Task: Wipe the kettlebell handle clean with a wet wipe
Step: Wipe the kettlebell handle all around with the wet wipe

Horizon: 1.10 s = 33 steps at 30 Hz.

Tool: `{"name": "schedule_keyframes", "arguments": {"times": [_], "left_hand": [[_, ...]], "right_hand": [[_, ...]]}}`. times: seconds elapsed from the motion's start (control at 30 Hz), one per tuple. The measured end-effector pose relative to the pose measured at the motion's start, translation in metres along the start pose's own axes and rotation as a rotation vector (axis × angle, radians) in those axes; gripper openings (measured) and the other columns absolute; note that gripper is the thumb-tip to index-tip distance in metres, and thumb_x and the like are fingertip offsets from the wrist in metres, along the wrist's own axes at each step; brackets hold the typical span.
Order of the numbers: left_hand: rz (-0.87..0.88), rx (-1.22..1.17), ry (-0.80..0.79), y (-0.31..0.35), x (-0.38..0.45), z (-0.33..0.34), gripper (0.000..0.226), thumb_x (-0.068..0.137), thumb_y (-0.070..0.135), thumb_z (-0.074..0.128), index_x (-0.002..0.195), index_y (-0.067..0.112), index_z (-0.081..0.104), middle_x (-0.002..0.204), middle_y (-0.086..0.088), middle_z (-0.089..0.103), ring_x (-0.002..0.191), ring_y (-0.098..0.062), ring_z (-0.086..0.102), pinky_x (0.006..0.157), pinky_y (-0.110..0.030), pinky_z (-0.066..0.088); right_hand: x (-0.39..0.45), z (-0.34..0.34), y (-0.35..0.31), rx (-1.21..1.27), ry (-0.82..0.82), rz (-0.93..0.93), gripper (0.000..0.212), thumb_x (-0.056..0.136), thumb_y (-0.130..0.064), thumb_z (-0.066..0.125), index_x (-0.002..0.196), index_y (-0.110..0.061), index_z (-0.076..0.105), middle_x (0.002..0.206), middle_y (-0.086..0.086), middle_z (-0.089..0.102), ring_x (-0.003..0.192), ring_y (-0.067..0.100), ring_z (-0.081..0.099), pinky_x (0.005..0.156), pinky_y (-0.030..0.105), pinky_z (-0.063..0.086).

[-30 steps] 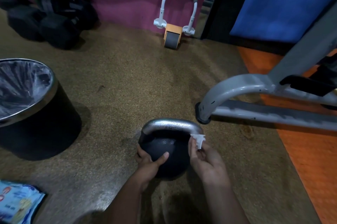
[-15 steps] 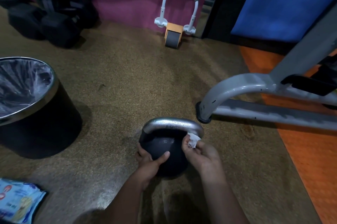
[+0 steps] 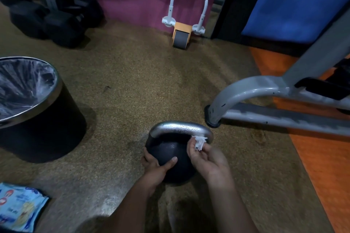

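Observation:
A black kettlebell point(image 3: 168, 152) with a silver handle point(image 3: 180, 127) stands on the brown floor in front of me. My left hand point(image 3: 158, 166) grips the left side of its round body, thumb across the front. My right hand point(image 3: 206, 159) pinches a crumpled white wet wipe point(image 3: 199, 141) and holds it against the right end of the handle, where it curves down to the body.
A black bin point(image 3: 37, 111) with a plastic liner stands at the left. A blue wet-wipe pack point(image 3: 19, 210) lies at the lower left. A grey machine frame point(image 3: 265, 104) runs to the right. An ab roller point(image 3: 181, 33) and black bags point(image 3: 53, 11) sit by the far wall.
My right hand with the wipe dipped lower and closer along the right end of the handle, then came back up slightly. My left hand stayed on the kettlebell body.

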State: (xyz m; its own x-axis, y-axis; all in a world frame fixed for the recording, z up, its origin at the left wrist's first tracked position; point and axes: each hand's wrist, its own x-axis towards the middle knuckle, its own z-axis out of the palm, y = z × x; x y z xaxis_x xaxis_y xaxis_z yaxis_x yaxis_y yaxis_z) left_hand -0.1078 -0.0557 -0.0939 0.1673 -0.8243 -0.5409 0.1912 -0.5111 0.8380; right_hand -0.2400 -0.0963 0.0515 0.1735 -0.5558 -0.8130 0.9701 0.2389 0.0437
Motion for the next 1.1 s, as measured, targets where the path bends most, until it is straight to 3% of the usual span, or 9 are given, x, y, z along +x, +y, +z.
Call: {"name": "schedule_keyframes", "arguments": {"times": [0.17,0.37,0.5,0.63,0.73,0.8,0.9,1.0,1.1], "left_hand": [[-0.023,-0.033,-0.023,0.0,0.001,-0.001,0.16,0.04,0.065,0.089,0.16,0.043,-0.015,0.17,0.004,-0.002,0.155,-0.028,0.022,0.12,-0.055,0.037],[-0.027,-0.062,-0.03,-0.004,0.005,-0.001,0.171,0.026,0.077,0.091,0.158,0.049,-0.012,0.17,0.006,0.003,0.154,-0.027,0.027,0.118,-0.055,0.041],[-0.028,-0.086,-0.031,-0.002,0.002,-0.001,0.162,0.039,0.066,0.094,0.159,0.047,-0.014,0.17,0.008,0.0,0.154,-0.026,0.027,0.118,-0.054,0.041],[-0.026,-0.066,0.002,-0.005,0.003,0.0,0.14,0.073,0.04,0.092,0.161,0.04,-0.016,0.17,0.005,-0.003,0.155,-0.026,0.021,0.121,-0.051,0.037],[-0.02,-0.052,0.01,-0.006,0.004,0.001,0.14,0.073,0.039,0.092,0.161,0.039,-0.016,0.17,0.003,-0.002,0.155,-0.026,0.022,0.121,-0.051,0.037],[-0.026,-0.062,-0.009,-0.004,0.003,0.0,0.149,0.06,0.052,0.093,0.16,0.042,-0.016,0.171,0.004,-0.001,0.155,-0.027,0.024,0.121,-0.052,0.038],[-0.027,-0.063,-0.033,-0.006,0.005,-0.002,0.159,0.044,0.064,0.092,0.158,0.047,-0.016,0.171,0.006,-0.001,0.155,-0.028,0.024,0.121,-0.055,0.037],[-0.041,-0.068,-0.056,-0.006,0.007,-0.002,0.166,0.033,0.073,0.094,0.156,0.052,-0.015,0.171,0.006,0.001,0.154,-0.029,0.025,0.119,-0.056,0.038],[-0.029,-0.067,-0.021,-0.007,0.007,-0.001,0.15,0.059,0.054,0.095,0.16,0.043,-0.015,0.171,0.001,-0.002,0.155,-0.029,0.022,0.121,-0.053,0.036]], "right_hand": [[-0.008,-0.007,-0.007,-0.02,-0.038,0.007,0.038,0.09,0.005,0.042,0.128,0.007,0.049,0.112,0.023,0.058,0.093,0.029,0.06,0.088,0.03,0.05],[-0.008,0.003,0.01,-0.145,-0.018,-0.052,0.031,0.093,0.006,0.043,0.123,0.009,0.051,0.104,0.023,0.061,0.095,0.029,0.059,0.071,0.036,0.049],[-0.015,0.001,0.003,-0.162,-0.024,-0.063,0.029,0.094,0.005,0.043,0.122,0.008,0.052,0.108,0.024,0.059,0.089,0.029,0.059,0.079,0.032,0.049],[-0.009,0.004,0.01,-0.152,-0.026,-0.07,0.03,0.094,0.003,0.046,0.122,0.007,0.053,0.106,0.023,0.06,0.09,0.03,0.06,0.068,0.034,0.052],[-0.011,-0.002,0.012,-0.216,-0.044,-0.058,0.034,0.093,0.002,0.049,0.126,0.008,0.053,0.114,0.021,0.061,0.099,0.026,0.062,0.057,0.031,0.055],[-0.021,-0.004,0.008,-0.26,-0.061,-0.114,0.031,0.093,0.001,0.049,0.123,0.007,0.055,0.118,0.019,0.06,0.109,0.022,0.06,0.069,0.03,0.055],[-0.031,-0.009,0.001,-0.458,-0.051,-0.452,0.02,0.093,0.001,0.051,0.111,0.0,0.06,0.117,0.014,0.063,0.111,0.019,0.06,0.092,0.03,0.05],[-0.025,-0.017,0.007,-0.924,-0.034,-1.048,0.027,0.088,0.001,0.06,0.109,-0.013,0.068,0.107,0.0,0.069,0.099,0.006,0.065,0.086,0.022,0.052],[-0.003,-0.027,0.012,-1.192,-0.099,-1.384,0.027,0.084,0.004,0.064,0.105,-0.014,0.07,0.104,0.002,0.067,0.096,0.0,0.063,0.083,0.015,0.053]]}}
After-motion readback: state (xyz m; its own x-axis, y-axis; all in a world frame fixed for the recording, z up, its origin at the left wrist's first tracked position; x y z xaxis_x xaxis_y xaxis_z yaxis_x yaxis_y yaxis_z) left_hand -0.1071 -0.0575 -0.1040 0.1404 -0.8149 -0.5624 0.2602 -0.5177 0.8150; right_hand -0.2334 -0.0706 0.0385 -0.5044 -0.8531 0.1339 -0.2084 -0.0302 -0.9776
